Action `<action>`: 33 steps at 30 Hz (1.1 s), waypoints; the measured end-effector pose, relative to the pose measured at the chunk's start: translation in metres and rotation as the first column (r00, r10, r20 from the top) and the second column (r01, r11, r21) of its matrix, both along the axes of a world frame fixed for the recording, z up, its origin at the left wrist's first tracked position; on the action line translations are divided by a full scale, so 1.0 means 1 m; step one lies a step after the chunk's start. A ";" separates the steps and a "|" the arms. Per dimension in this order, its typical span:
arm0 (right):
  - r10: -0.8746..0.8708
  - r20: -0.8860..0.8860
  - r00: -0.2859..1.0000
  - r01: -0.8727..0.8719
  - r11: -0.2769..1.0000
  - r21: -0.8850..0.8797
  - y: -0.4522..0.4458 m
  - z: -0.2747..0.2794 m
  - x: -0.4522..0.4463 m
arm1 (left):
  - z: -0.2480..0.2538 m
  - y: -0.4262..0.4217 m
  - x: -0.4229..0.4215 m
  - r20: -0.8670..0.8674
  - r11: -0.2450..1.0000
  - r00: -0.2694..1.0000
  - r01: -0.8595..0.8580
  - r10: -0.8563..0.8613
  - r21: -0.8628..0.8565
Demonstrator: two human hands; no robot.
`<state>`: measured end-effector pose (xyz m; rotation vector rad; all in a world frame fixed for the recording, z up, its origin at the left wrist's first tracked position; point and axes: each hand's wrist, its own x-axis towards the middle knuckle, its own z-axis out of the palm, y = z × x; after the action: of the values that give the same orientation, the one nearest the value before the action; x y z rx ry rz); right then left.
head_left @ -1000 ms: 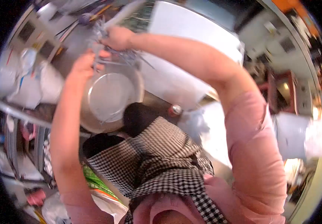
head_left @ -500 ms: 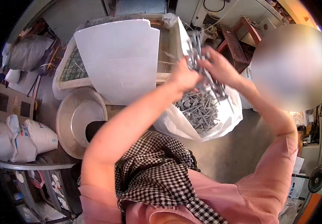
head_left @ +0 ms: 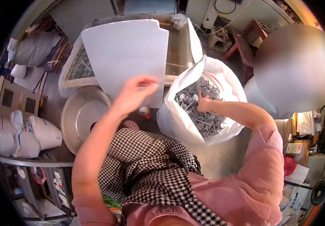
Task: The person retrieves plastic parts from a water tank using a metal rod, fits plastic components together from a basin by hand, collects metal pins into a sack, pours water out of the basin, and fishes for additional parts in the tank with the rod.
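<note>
A white sack stands wide open at centre right, filled with thin grey plastic pieces. My right hand reaches into the sack's mouth and touches the pieces, one finger stretched out; whether it grips any is hidden. My left hand hangs in the air left of the sack, in front of a large white board, its fingers apart and holding nothing. A round metal basin rests on the floor at the left.
Behind the board lies a framed tray. A can stands between basin and sack. White bags sit at the left above a metal rail. A red wooden stool is at the back right, a fan at the lower right.
The bundle of grey pieces that both hands held over the sack is gone from them. My left hand has moved left, away from the sack; my right hand has lowered into it.
</note>
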<state>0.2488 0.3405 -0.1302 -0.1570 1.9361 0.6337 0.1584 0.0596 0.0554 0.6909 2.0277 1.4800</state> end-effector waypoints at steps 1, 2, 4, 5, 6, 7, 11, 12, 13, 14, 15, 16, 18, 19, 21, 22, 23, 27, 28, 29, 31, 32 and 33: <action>0.231 0.216 0.949 -0.274 0.942 0.195 0.007 -0.027 -0.011 | 0.002 -0.021 -0.006 0.029 0.997 0.997 -0.074 0.073 0.036; 0.330 0.368 0.869 -0.439 0.857 0.269 0.011 -0.047 -0.018 | 0.003 -0.042 -0.012 0.058 0.986 0.988 -0.150 0.146 0.073; -0.767 -0.321 0.555 0.407 0.588 -0.700 0.003 0.002 -0.011 | -0.006 -0.088 -0.024 0.087 0.960 0.961 -0.268 0.261 0.078; -0.585 -0.363 0.726 0.219 0.696 -0.684 -0.021 0.036 -0.010 | -0.011 -0.106 -0.030 0.105 0.926 0.927 -0.368 0.359 0.080; -0.354 -0.393 0.849 0.008 0.751 -0.660 -0.045 0.056 -0.006 | -0.019 -0.123 -0.038 0.110 0.912 0.914 -0.401 0.391 0.083; -0.226 -0.353 0.908 -0.127 0.654 -0.745 -0.044 0.034 -0.005 | -0.029 -0.141 -0.047 0.120 0.880 0.877 -0.473 0.466 0.041; -0.245 -0.292 0.924 0.031 0.813 -0.582 -0.017 0.036 -0.008 | -0.085 -0.256 -0.070 0.065 0.747 0.747 -0.650 0.662 -0.139; -0.366 -0.269 0.891 0.166 0.814 -0.557 -0.004 0.048 -0.009 | -0.093 -0.284 -0.070 0.032 0.696 0.705 -0.691 0.709 -0.197; -0.461 -0.196 0.866 0.272 0.761 -0.589 0.014 0.056 -0.005 | -0.103 -0.310 -0.070 0.004 0.653 0.674 -0.714 0.739 -0.251; -0.525 0.135 0.840 0.436 0.506 -0.745 0.046 0.036 -0.013 | -0.127 -0.355 -0.065 -0.002 0.596 0.618 -0.759 0.786 -0.262; -0.599 0.217 0.771 0.560 0.476 -0.678 0.028 0.070 -0.010 | -0.162 -0.394 -0.060 0.065 0.516 0.530 -0.779 0.845 -0.356; -0.670 0.278 0.688 0.670 0.439 -0.599 0.008 0.104 -0.008 | -0.188 -0.429 -0.058 0.131 0.441 0.431 -0.777 0.893 -0.450; -0.397 0.017 0.918 0.367 0.829 -0.421 0.024 0.123 -0.034 | -0.224 -0.465 -0.038 0.250 0.350 0.245 -0.683 0.936 -0.641; -0.263 -0.099 0.960 0.227 0.933 -0.279 0.058 0.118 -0.044 | -0.265 -0.493 -0.021 0.407 0.437 0.191 -0.581 0.893 -0.687; -0.141 -0.496 0.857 0.180 0.983 0.031 -0.003 0.159 -0.089 | -0.334 -0.514 0.012 0.607 0.565 0.046 -0.425 0.794 -0.707; -0.117 -0.622 0.774 0.079 0.993 -0.089 -0.038 0.177 -0.115 | -0.352 -0.510 0.030 0.643 0.569 -0.022 -0.442 0.766 -0.693; -0.099 -0.728 0.678 -0.139 0.956 -0.259 -0.100 0.195 -0.141 | -0.372 -0.506 0.047 0.666 0.551 -0.093 -0.484 0.740 -0.680; -0.384 -0.435 0.814 -0.084 0.664 -0.743 -0.283 0.146 -0.245 | -0.415 -0.471 0.082 0.692 0.186 -0.306 -0.821 0.654 -0.539; -0.241 -0.399 0.884 -0.170 0.630 -0.758 -0.319 0.109 -0.268 | -0.418 -0.465 0.081 0.683 0.110 -0.326 -0.852 0.653 -0.512; -0.170 -0.317 0.933 -0.184 0.531 -0.827 -0.352 0.059 -0.287 | -0.416 -0.461 0.078 0.666 0.056 -0.339 -0.866 0.664 -0.497; 0.164 -0.316 0.934 -0.356 0.482 -0.801 -0.427 -0.055 -0.319 | -0.410 -0.462 0.070 0.611 0.043 -0.355 -0.842 0.707 -0.538; 0.369 -0.322 0.872 -0.455 0.366 -0.812 -0.464 -0.109 -0.330 | -0.406 -0.466 0.068 0.547 0.028 -0.360 -0.817 0.755 -0.576; 0.443 -0.152 0.883 -0.407 0.565 -0.717 -0.513 -0.154 -0.336 | -0.396 -0.469 0.067 0.630 -0.028 -0.331 -0.897 0.703 -0.441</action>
<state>-0.0869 -0.1725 -0.2845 -1.1860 2.0150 0.0893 0.2249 -0.4097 -0.3406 -1.7712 1.3251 2.1214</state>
